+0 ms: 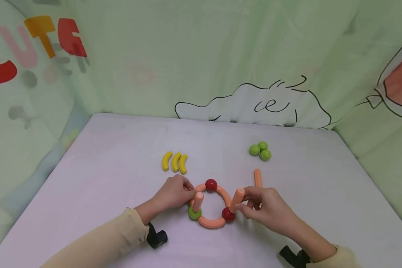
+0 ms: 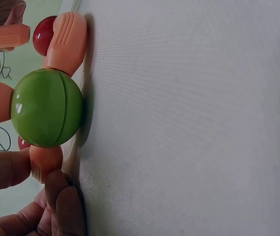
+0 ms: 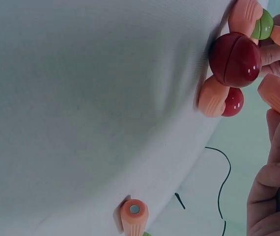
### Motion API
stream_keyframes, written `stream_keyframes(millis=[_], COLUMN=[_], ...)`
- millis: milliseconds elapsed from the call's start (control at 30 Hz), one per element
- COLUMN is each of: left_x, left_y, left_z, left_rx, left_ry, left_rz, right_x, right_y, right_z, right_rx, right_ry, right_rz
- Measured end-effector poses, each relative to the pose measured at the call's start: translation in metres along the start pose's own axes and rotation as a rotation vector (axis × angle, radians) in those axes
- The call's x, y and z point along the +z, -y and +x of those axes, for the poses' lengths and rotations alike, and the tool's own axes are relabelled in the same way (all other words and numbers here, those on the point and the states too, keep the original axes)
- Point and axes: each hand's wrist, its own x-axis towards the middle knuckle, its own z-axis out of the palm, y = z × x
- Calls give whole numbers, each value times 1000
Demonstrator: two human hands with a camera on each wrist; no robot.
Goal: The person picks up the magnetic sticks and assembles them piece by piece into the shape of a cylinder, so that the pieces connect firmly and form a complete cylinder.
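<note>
A ring of curved orange pieces (image 1: 211, 223) joined by two red balls and a green ball (image 2: 46, 108) lies on the table. From the green ball an orange stick (image 1: 198, 202) stands up. My left hand (image 1: 175, 191) pinches the curved piece (image 2: 46, 162) beside that ball between thumb and fingers. Between the thumb and fingers of my right hand (image 1: 268, 206) is another orange stick (image 1: 237, 200), held tilted. Its lower end hangs just above the near-right red ball (image 3: 236, 60), with a small gap in the right wrist view. The other red ball (image 1: 211, 184) sits at the ring's far side.
Beyond my right hand lies a loose orange stick (image 1: 258, 178), its end showing a silvery disc. Several small things lie farther back: yellow bananas (image 1: 175, 162) to the left, green balls (image 1: 265, 155) to the right. Printed cloth (image 1: 201, 56) hangs behind the white table (image 1: 120, 149).
</note>
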Motion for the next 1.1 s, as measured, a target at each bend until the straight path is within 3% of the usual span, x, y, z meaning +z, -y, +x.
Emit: stream_keyframes(millis=[467,833,1100], left_x=[-2,-2,-3], left_y=[-3,-4,-5], left_z=[-2,-3,-4], left_rx=[-12,-4,-16], left_ry=[2,4,5], left_rz=[-16,-11,-13], right_x=[3,2,1], right_y=[0,0,-1], right_z=[-1,-2,-1], right_rx=[24,-99,-114], right_ry=[26,75,92], right_rz=[-26,-8,-12])
